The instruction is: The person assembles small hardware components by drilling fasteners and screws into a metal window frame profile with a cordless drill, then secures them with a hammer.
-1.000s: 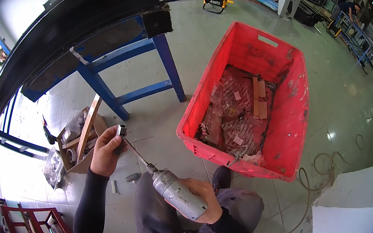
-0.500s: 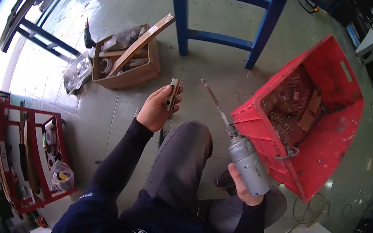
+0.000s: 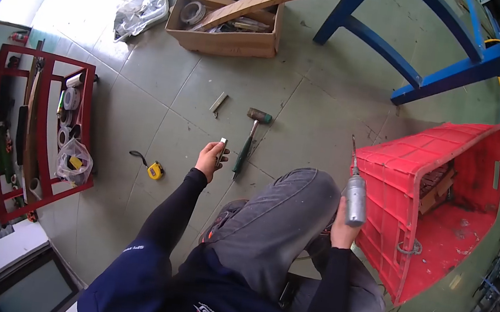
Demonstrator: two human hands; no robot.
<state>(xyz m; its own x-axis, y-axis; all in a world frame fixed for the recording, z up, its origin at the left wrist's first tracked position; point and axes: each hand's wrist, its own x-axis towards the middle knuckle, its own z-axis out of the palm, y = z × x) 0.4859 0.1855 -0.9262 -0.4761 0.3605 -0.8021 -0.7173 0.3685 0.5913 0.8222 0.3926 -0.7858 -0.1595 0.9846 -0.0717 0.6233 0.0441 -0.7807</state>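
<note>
In my left hand (image 3: 208,160), the fingers are closed around a short metal piece (image 3: 223,143) with a pale end. My right hand (image 3: 343,228) grips a grey cylindrical air tool (image 3: 355,200), whose long thin bit (image 3: 354,150) points upward, away from me. A mallet (image 3: 248,141) with a green handle and dark head lies on the floor just right of my left hand. Beyond that hand is a small flat metal strip (image 3: 219,102). To its left rests a yellow tape measure (image 3: 155,170) with a black strap.
Close to my right hand, a red plastic crate (image 3: 391,173) lies on its side. A cardboard box (image 3: 226,43) of parts stands ahead, beside a clear plastic tray (image 3: 139,14). Blue metal frame legs (image 3: 387,51) rise at upper right; a red tool rack (image 3: 32,201) is at left.
My view has turned, so the box and crate sit differently and the mallet, strip and tape measure now show. Both hands keep their holds; the tool's bit now points more upright in view.
</note>
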